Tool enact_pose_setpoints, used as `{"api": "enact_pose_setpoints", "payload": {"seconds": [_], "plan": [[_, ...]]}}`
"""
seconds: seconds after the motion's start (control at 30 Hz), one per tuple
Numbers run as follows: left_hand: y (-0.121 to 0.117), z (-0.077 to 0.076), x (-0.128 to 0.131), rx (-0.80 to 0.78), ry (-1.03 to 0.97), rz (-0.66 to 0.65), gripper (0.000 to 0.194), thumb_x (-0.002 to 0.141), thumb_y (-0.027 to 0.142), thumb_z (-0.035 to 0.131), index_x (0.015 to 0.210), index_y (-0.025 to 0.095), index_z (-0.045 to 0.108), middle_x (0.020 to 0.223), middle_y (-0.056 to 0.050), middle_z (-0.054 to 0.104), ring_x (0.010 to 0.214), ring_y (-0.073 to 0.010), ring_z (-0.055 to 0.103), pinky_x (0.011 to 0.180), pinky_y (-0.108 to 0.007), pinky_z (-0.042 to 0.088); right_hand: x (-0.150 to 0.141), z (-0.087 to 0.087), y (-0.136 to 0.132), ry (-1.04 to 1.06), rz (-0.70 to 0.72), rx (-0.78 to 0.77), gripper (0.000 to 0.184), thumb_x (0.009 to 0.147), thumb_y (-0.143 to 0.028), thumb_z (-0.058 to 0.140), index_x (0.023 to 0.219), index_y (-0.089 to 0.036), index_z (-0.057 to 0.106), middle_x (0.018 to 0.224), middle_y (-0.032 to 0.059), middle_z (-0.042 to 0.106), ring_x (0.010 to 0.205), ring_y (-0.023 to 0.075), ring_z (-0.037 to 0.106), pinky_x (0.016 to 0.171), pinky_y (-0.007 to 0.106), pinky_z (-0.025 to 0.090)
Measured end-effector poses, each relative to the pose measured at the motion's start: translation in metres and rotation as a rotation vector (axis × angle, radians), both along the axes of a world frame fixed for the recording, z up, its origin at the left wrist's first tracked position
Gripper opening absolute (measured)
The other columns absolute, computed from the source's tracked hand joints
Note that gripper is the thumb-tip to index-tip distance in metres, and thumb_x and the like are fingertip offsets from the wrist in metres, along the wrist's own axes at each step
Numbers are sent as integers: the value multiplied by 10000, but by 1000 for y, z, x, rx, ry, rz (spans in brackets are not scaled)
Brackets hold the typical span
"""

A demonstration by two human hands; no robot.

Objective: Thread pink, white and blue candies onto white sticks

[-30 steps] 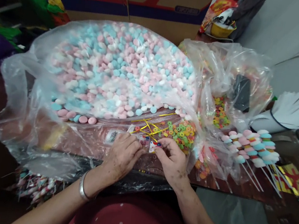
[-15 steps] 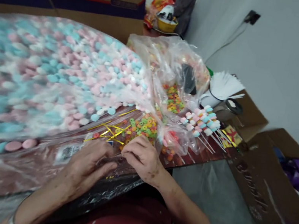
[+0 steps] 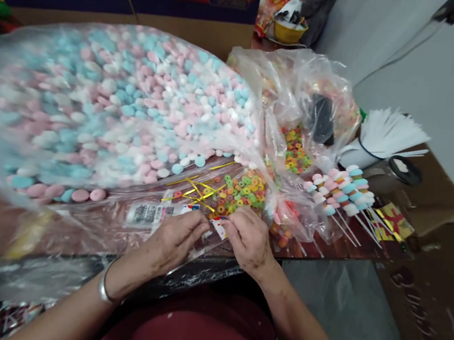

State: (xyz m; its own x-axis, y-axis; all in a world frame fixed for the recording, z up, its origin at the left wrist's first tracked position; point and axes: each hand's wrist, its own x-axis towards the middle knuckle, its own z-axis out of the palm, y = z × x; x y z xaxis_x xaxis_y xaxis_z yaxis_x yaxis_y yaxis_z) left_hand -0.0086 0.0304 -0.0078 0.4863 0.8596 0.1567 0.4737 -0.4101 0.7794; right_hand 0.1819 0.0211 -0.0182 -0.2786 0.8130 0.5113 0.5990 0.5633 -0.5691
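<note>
Close to the table's front edge, my left hand [image 3: 177, 237] and my right hand [image 3: 250, 243] face each other with fingers pinched. Between them is a small clear plastic bag [image 3: 219, 228] with a white, red and blue printed part, one side in each hand. Just beyond my fingers lie loose ring-shaped candies [image 3: 245, 188] in green, yellow and orange. Gold twist ties [image 3: 201, 192] are scattered to their left. A big clear bag of pink, blue and white marshmallows [image 3: 132, 106] fills the table's left side.
Skewered marshmallows [image 3: 344, 189] lie at the right by a container of white paper strips [image 3: 386, 136] and a dark-lidded jar [image 3: 402, 170]. A bag of candy rings [image 3: 296, 150] sits behind. Cardboard boxes [image 3: 423, 304] stand right of the table, and a large carton [image 3: 172, 8] behind.
The view has swung left, so things sit further right in it. The printed part of the small bag now shows between my hands, which have come up a little.
</note>
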Motion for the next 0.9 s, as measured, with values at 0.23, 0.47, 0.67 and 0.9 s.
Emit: {"api": "enact_pose_setpoints", "payload": {"seconds": [0.23,0.47,0.67,0.9], "plan": [[3,-4,0,-333,-208,20,242,852,351,568,685,176,560,583,38,520,545,-101,441,517,-207,350,-1,2,0,30,48,-41,281,977,-259,433,705,-208,479,666,0,513,659,138,486,621,266,398],[6,-4,-1,-344,-140,-5,295,852,369,519,637,176,579,564,29,530,554,-109,453,534,-209,360,4,9,-2,94,117,-205,117,944,-201,474,955,-201,591,883,36,648,851,153,596,786,284,479],[-2,-7,0,-403,-209,13,215,802,364,586,686,184,604,570,27,562,531,-116,479,509,-211,393,1,2,-9,-14,68,-66,223,976,-249,420,832,-192,580,765,40,603,764,161,563,725,281,472],[-5,-7,-1,-224,-95,36,329,826,459,557,634,202,631,564,11,589,533,-135,525,522,-216,438,2,8,-18,-113,-10,37,300,987,-323,406,759,-198,557,701,33,586,694,161,548,671,284,456]]}}
